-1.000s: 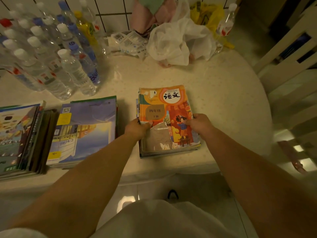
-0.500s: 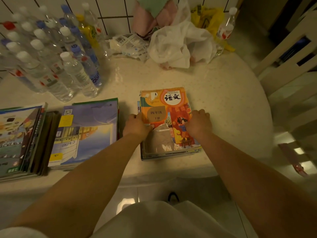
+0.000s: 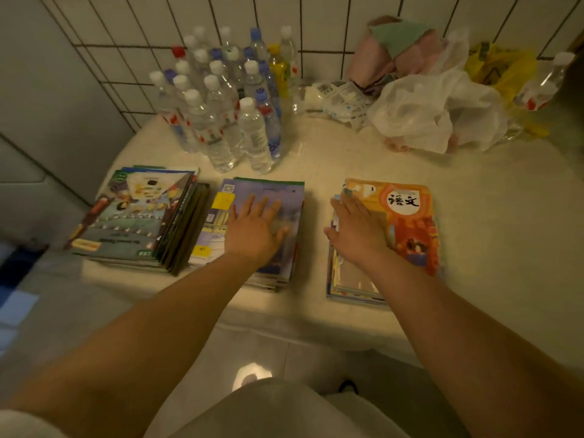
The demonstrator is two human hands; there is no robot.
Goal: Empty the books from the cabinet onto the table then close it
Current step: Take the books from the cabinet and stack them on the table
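Three stacks of books lie on the cream table point(image 3: 493, 235). An orange-covered stack point(image 3: 407, 222) is on the right, a blue-and-purple stack point(image 3: 284, 197) in the middle, a green-covered stack point(image 3: 136, 216) on the left. My left hand point(image 3: 256, 229) lies flat with spread fingers on the middle stack. My right hand point(image 3: 354, 226) rests open on the left part of the orange stack. Neither hand grips a book. The cabinet is out of view.
Several water bottles point(image 3: 227, 99) stand at the back left of the table by the tiled wall. Crumpled white plastic bags point(image 3: 436, 112), a yellow bag point(image 3: 499, 67) and pink cloth point(image 3: 395, 49) lie at the back right. The table's front edge runs just below the stacks.
My left hand left the orange stack and moved onto the middle stack. My right hand shifted to the orange stack's left side and opened flat. The view has swung left.
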